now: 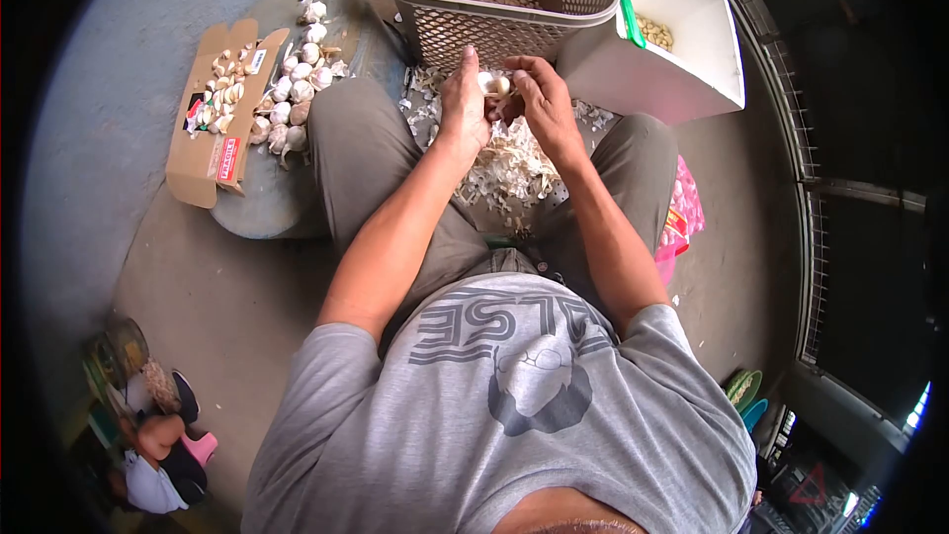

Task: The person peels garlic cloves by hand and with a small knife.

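Observation:
Between my knees, my left hand (465, 104) holds garlic (496, 85) with its fingers curled round it, the thumb pointing up. My right hand (542, 104) is bent over the right side of the same garlic, fingers closed on it. Below both hands lies a heap of papery garlic skins (509, 163). Whole garlic bulbs (295, 89) are piled on a bluish stool (262, 218) at the left. Beside them, loose cloves (225, 99) lie in an open cardboard box (188, 163).
A brown perforated basket (465, 35) stands just beyond my hands. Right of it is a white container (643, 74) with peeled cloves (654, 34) and a green-handled tool (632, 20). A pink bag (684, 203) lies by my right knee. Another person (158, 435) is at the lower left.

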Motion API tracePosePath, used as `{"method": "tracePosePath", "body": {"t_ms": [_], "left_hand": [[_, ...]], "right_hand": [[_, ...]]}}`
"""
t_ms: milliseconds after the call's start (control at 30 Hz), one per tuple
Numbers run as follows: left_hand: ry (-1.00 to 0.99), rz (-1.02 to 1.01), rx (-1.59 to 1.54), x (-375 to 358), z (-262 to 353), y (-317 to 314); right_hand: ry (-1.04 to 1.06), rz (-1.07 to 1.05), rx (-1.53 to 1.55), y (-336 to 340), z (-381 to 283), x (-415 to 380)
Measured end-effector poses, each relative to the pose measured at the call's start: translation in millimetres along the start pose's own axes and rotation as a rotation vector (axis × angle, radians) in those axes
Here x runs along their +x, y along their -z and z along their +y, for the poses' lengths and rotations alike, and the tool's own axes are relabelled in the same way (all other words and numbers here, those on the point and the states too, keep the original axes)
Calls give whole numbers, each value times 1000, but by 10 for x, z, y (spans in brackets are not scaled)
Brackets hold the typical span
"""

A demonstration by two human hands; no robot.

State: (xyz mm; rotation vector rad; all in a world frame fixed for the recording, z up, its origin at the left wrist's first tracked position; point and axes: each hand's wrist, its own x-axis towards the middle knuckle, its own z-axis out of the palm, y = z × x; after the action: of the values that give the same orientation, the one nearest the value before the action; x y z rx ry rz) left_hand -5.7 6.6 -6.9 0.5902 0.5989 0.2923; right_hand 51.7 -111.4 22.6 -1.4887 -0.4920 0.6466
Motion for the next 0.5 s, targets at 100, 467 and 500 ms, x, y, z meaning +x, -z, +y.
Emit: {"method": "tracePosePath", "body": {"t_ms": [100, 467, 500], "left_hand": [[-89, 35, 129, 30, -25, -28], [-149, -16, 111, 31, -27, -33], [-149, -11, 104, 22, -8, -51]], "right_hand": [[36, -13, -144, 9, 11, -1], [171, 78, -265, -9, 29, 24], [189, 93, -338, -9, -11, 14]]}}
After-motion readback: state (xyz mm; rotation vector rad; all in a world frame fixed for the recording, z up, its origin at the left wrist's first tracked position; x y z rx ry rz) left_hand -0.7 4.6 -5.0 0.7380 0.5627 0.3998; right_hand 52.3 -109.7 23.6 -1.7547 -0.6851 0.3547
